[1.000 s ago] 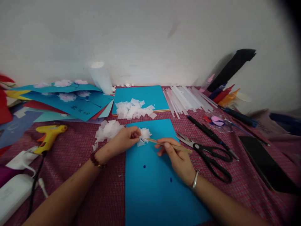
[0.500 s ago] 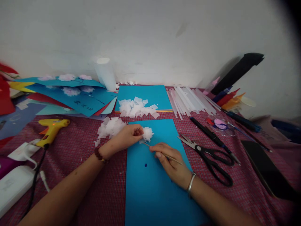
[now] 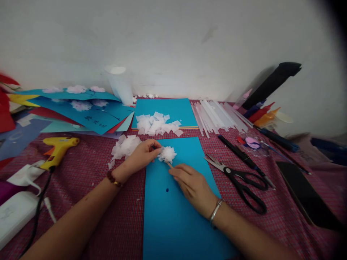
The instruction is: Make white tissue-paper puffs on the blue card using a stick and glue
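A table (image 3: 89, 169) covered with a red checked cloth is seen against a white wall. A blue card sheet (image 3: 173, 220) is laid on it directly in front of the person. Black-handled scissors (image 3: 244, 180) are laid just to the right of the sheet, and a yellow glue gun (image 3: 58, 148) is set well to the left. The right hand (image 3: 189, 182) is rested on the sheet, back upward. The left hand (image 3: 143, 153) is placed at the sheet's upper left edge, beside a loose heap of white tissue squares (image 3: 126, 146). A white tissue tuft (image 3: 167, 154) is pinched in the left grip at the sheet's top. A wooden stick (image 3: 170, 165) is grasped under the right fingers, with only its tip shown, touching the tuft.
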Demonstrator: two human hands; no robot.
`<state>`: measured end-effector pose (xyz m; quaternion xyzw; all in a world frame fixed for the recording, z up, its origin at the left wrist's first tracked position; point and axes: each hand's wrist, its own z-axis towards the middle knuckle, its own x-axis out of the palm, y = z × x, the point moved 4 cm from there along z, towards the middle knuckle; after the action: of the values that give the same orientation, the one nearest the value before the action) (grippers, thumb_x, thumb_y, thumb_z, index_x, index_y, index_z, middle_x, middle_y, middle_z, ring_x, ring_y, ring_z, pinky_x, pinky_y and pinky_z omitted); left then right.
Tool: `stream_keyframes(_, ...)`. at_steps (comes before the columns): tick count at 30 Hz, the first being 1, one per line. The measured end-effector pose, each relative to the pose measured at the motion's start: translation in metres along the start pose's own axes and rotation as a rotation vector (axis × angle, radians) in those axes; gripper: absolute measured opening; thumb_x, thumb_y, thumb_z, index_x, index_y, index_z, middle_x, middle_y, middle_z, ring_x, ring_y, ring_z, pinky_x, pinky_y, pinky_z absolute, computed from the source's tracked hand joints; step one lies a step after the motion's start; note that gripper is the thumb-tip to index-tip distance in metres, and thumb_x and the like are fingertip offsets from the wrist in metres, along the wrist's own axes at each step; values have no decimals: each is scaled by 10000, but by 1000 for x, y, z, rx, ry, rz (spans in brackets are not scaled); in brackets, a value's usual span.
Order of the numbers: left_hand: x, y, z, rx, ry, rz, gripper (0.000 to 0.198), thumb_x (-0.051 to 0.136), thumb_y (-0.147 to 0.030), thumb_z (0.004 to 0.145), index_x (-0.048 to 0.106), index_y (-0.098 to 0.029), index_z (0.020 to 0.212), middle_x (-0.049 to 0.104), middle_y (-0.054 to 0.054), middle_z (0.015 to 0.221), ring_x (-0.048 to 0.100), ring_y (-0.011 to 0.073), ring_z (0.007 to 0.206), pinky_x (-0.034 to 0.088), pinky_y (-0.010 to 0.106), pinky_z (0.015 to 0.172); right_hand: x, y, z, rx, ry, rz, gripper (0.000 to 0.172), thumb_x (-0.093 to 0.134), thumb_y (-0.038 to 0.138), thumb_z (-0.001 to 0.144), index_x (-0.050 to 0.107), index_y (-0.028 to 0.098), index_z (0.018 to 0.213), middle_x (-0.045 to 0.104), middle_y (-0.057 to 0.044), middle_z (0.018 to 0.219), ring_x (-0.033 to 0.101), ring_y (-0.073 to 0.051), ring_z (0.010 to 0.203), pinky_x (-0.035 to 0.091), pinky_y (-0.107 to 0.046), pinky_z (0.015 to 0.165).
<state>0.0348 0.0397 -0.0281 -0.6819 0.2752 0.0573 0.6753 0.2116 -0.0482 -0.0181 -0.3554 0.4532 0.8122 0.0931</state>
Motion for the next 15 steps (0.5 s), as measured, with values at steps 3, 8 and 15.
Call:
stream_keyframes(3,-1,4,-1,-29,11,-45,155,541,-281,777,553,-162,876,522,-46,633,516,98,486,415,225,465,6,6,0,-46,132,-196,224,489,103,892,636,161,1050,645,-117,994,577,-227,871,503,-373,773)
stream_keyframes(8,-1,8,-1,11,-10,-6,104,535,-219,765,555,-166,853,524,-48,641,519,92,495,417,218,475,6,9,-3,-68,143,-248,258,507,85,861,639,181,1061,647,-122,1024,583,-248,885,505,-399,776)
stream_keyframes(15,7,2,-6,19,-96,121,97,512,-151,760,593,-156,815,565,-2,676,541,114,518,439,245,487,-13,-13,-12,225,-166,298,220,456,313,939,659,232,961,677,-48,868,630,-179,725,522,-289,649)
